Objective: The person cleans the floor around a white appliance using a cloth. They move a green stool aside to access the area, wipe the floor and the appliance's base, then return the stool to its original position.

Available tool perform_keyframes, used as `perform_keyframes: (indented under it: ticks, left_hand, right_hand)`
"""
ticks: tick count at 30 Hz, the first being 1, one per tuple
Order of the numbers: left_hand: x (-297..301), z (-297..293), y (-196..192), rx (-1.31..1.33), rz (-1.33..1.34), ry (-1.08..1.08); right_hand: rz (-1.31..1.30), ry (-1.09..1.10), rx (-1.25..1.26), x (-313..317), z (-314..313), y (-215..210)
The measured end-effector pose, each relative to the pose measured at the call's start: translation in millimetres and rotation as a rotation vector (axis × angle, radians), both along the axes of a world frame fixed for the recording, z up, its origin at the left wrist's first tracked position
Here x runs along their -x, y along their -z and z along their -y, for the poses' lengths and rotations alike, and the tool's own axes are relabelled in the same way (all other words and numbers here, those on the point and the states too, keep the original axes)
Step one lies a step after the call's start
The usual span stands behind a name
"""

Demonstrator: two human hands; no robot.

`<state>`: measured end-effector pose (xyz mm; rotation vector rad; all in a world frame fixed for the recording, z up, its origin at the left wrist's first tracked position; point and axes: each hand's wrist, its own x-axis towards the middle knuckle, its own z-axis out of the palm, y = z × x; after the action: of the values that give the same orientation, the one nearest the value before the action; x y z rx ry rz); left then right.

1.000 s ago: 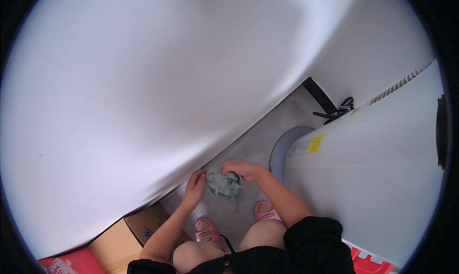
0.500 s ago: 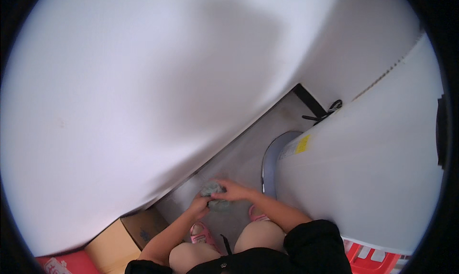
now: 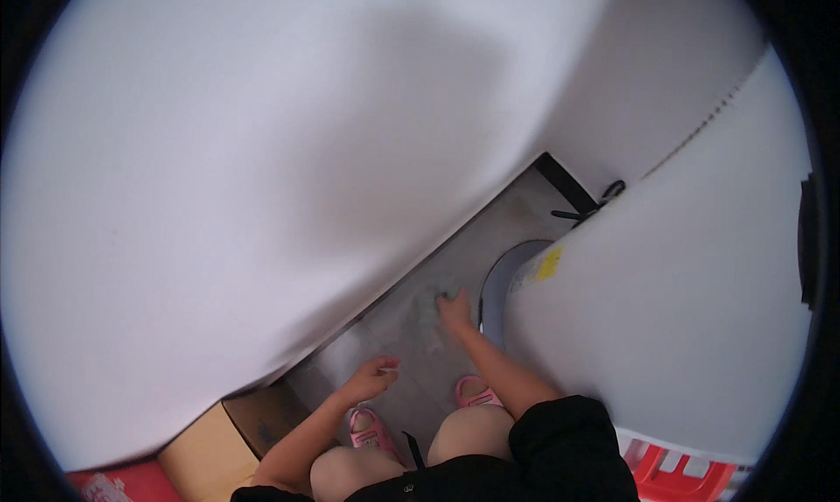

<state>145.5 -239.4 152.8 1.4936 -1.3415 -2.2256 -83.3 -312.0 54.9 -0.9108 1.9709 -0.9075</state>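
My right hand (image 3: 456, 310) reaches forward and down to the grey tiled floor (image 3: 411, 362). It holds a blurred grey-green cloth (image 3: 431, 308) against the floor, just left of a round grey rim (image 3: 492, 283) at the foot of a big white body (image 3: 665, 309). My left hand (image 3: 371, 380) hangs lower and closer to me, holding nothing, with its fingers loosely curled and apart. Both forearms come up from the lower edge over my bare knees.
A broad white surface (image 3: 262, 178) fills the left and top. A cardboard box (image 3: 249, 419) stands at lower left. My pink sandals (image 3: 374, 429) are on the floor. Black cable (image 3: 595, 201) lies at the far corner, and a red crate (image 3: 682, 476) is at lower right.
Both hands held the cloth together before. My left hand has let go and dropped back, and my right hand has carried the cloth forward toward the round rim.
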Motion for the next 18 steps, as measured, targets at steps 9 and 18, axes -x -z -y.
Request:
perform_keyframes:
  ticks: [9, 18]
  left_hand:
    - [-26.4, -23.4, -98.8, 0.308, 0.14, 0.479]
    - [-18.8, -64.8, -172.0, 0.814, 0.343, 0.498]
  right_hand:
    - [-0.299, -0.176, 0.041, -71.7, 59.3, -16.2]
    - [-0.49, -0.874, 0.169, -159.1, -26.1, -9.9]
